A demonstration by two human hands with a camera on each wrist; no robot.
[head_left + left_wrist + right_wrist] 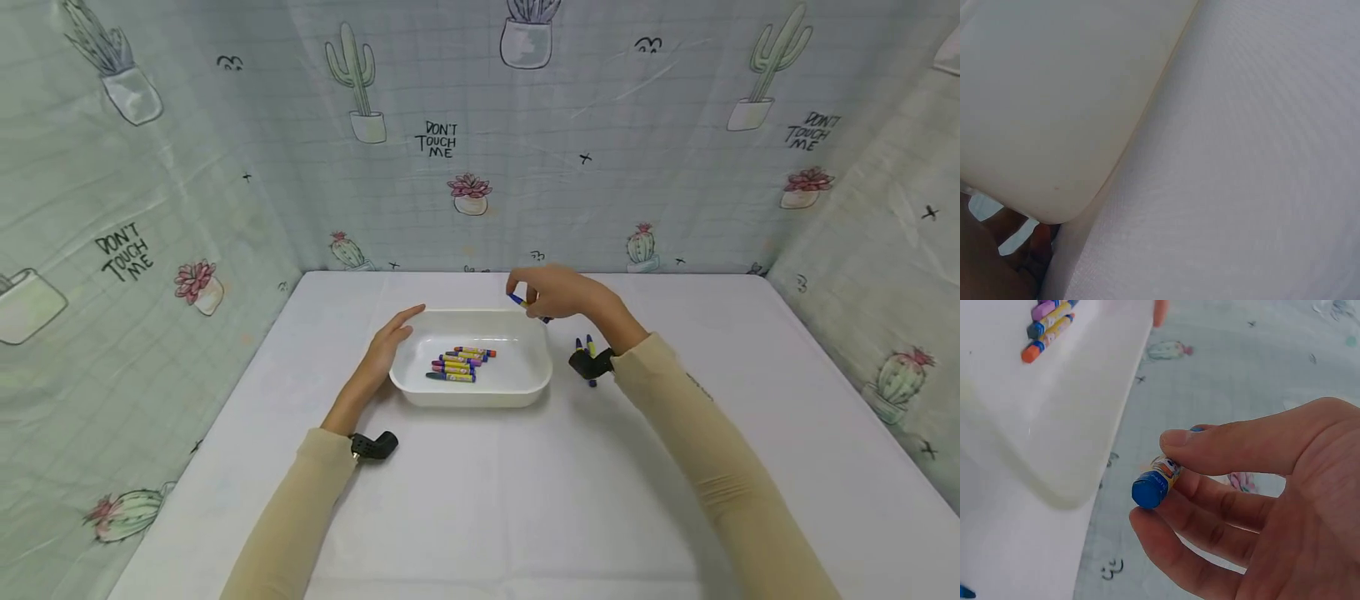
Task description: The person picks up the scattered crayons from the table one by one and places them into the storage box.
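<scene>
A white plastic tray (471,398) holds several crayons (454,367) with yellow wrappers, lying side by side on its floor. My left hand (386,348) grips the tray's left end, the thumb at the rim and the fingers outside the wall, partly hidden in the left wrist view. Above the far right corner of the tray, my right hand (558,292) pinches a blue crayon (1152,486) between thumb and fingers. More crayons (591,343) lie on the table under my right wrist, partly covered by the wrist camera.
A white cloth covers the table (465,500). Behind and at both sides hangs a pale curtain (285,150) printed with cacti. Black cameras (375,446) sit on both wrists.
</scene>
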